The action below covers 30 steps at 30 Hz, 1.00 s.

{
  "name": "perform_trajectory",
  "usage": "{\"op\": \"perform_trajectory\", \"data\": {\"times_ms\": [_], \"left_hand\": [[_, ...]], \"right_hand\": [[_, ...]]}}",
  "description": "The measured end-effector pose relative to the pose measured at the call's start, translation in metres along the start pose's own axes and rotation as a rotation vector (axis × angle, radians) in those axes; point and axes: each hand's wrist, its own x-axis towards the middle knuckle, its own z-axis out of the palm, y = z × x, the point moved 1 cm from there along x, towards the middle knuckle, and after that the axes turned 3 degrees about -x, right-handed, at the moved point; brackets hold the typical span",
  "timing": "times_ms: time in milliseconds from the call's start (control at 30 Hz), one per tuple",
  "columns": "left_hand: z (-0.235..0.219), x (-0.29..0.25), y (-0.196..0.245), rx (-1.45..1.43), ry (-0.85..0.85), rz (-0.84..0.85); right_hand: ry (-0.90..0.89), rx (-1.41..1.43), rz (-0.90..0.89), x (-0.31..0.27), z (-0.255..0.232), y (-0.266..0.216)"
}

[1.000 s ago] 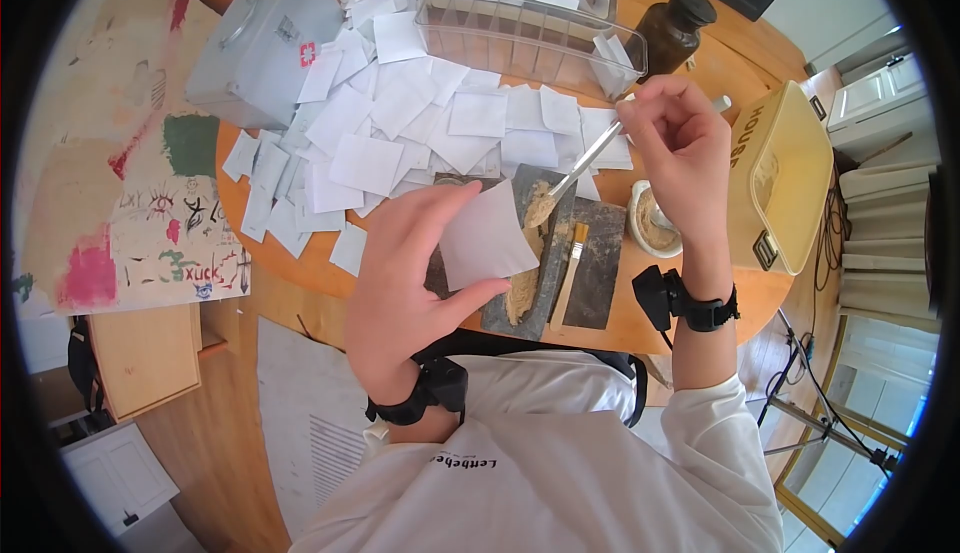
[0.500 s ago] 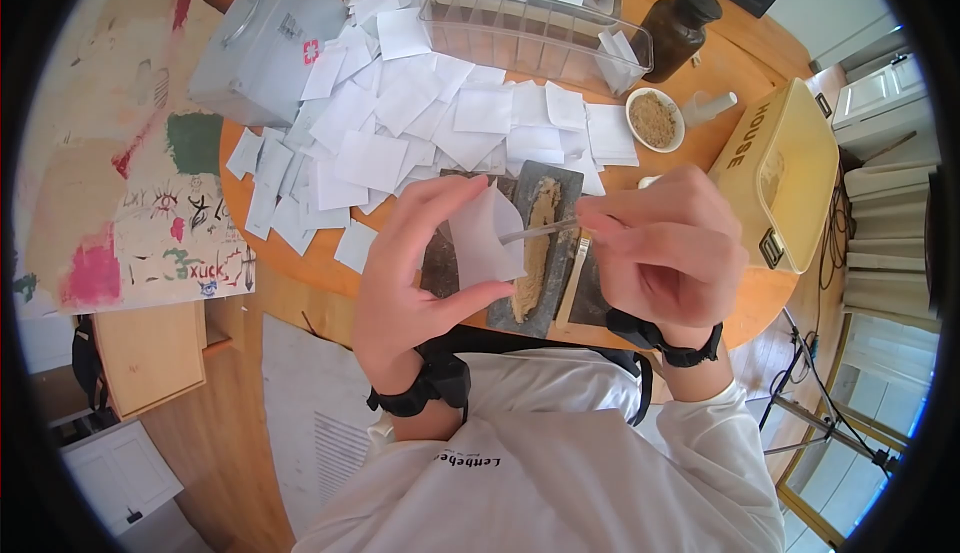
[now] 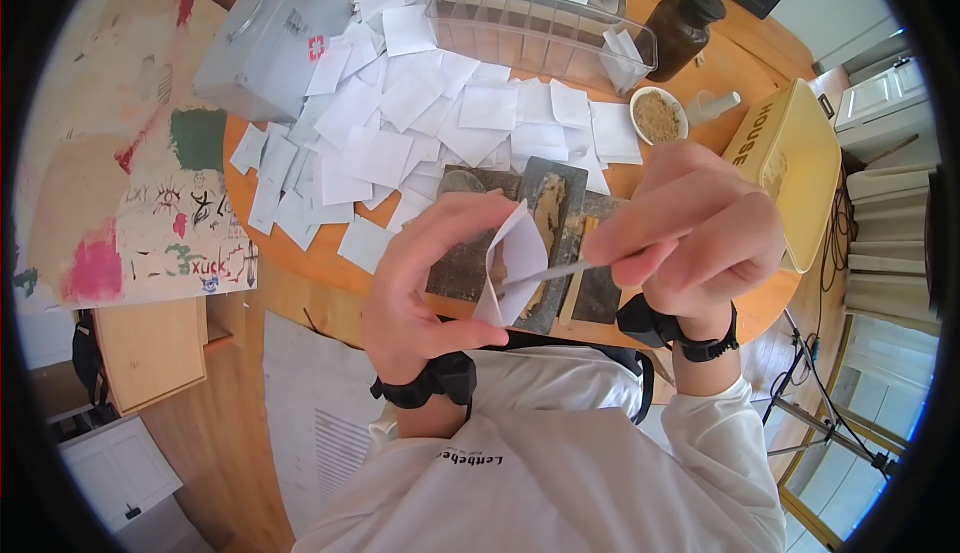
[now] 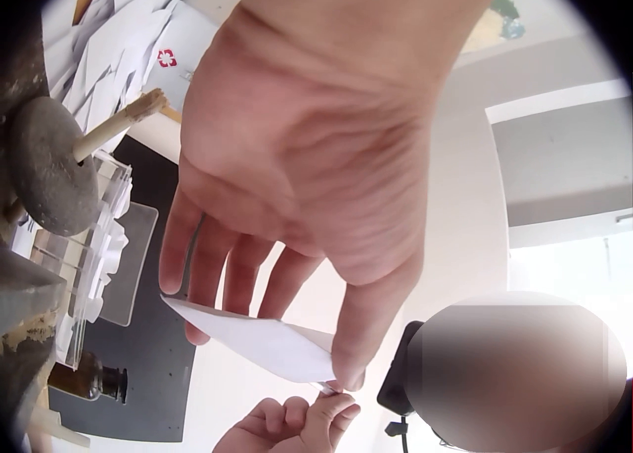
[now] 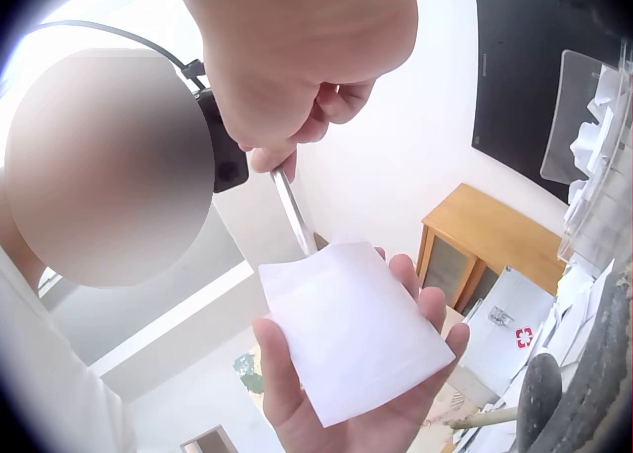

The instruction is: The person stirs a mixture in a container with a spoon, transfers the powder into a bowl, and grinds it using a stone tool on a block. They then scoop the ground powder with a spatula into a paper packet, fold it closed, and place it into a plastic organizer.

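Observation:
My left hand (image 3: 425, 268) holds a small white paper packet (image 3: 522, 248) between thumb and fingers, its edges squeezed so the mouth gapes. In the right wrist view the packet's flat white face (image 5: 351, 334) shows. Thumb and fingers of my right hand (image 3: 700, 223) pinch a thin metal spoon (image 3: 568, 270), whose far end is inside the packet and hidden. Below, a grey stone trough (image 3: 573, 181) contains tan powder (image 3: 548, 205). A wooden-handled brush (image 3: 571, 298) lies beside it. The left wrist view also shows a stone grinding wheel (image 4: 49, 166) with a wooden handle.
Many white packets (image 3: 375, 158) cover the table's left and middle. Behind stand a clear divided box (image 3: 520, 28), a silver case (image 3: 265, 48) and a brown jar (image 3: 685, 28). At right are a powder bowl (image 3: 634, 111), a white pestle (image 3: 714, 106) and a yellow bin (image 3: 805, 168).
My right hand has moved from above the trough, where the spoon held powder, left and nearer me, putting the spoon into the packet. My left hand has squeezed and turned the packet, widening its mouth.

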Motion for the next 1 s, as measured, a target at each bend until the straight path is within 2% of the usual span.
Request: {"op": "perform_trajectory", "data": {"times_ms": [133, 200, 400, 500, 633, 700, 733, 800, 833, 900, 967, 1000], "left_hand": [[0.004, -0.001, -0.004, -0.126, -0.039, 0.037], [0.009, -0.001, -0.005, -0.14, -0.036, 0.022], [0.014, 0.0, -0.009, -0.272, -0.04, 0.055], [0.01, -0.001, -0.007, -0.301, -0.056, 0.051], [-0.001, -0.003, -0.004, -0.124, -0.029, 0.084], [-0.005, -0.005, -0.003, -0.078, -0.014, 0.12], [-0.007, -0.006, -0.002, 0.018, 0.004, 0.11], [-0.014, -0.008, -0.002, 0.116, 0.023, 0.101], [-0.018, -0.01, -0.006, 0.137, 0.025, 0.121], [-0.025, -0.012, -0.013, 0.156, 0.026, 0.142], [-0.028, -0.012, -0.018, -0.034, 0.086, 0.288], [-0.027, -0.01, -0.017, -0.035, 0.088, 0.293]], "right_hand": [[-0.027, 0.113, -0.101, 0.002, 0.008, 0.002], [-0.151, 0.01, -0.149, -0.003, 0.007, -0.002], [0.019, -0.08, -0.107, -0.014, 0.022, -0.015], [-0.071, -0.065, -0.085, -0.012, 0.016, -0.017], [-0.089, -0.126, -0.047, -0.013, 0.001, -0.024], [0.147, -0.039, -0.11, -0.023, -0.008, -0.019], [0.148, -0.037, -0.109, -0.024, -0.01, -0.016], [0.398, -0.155, -0.166, -0.024, -0.017, -0.007], [0.399, -0.154, -0.166, -0.026, -0.018, -0.001], [0.403, -0.34, -0.006, -0.032, -0.021, 0.016], [0.326, -0.472, 0.124, -0.047, -0.023, 0.036], [0.324, -0.474, 0.12, -0.052, -0.022, 0.043]]}}
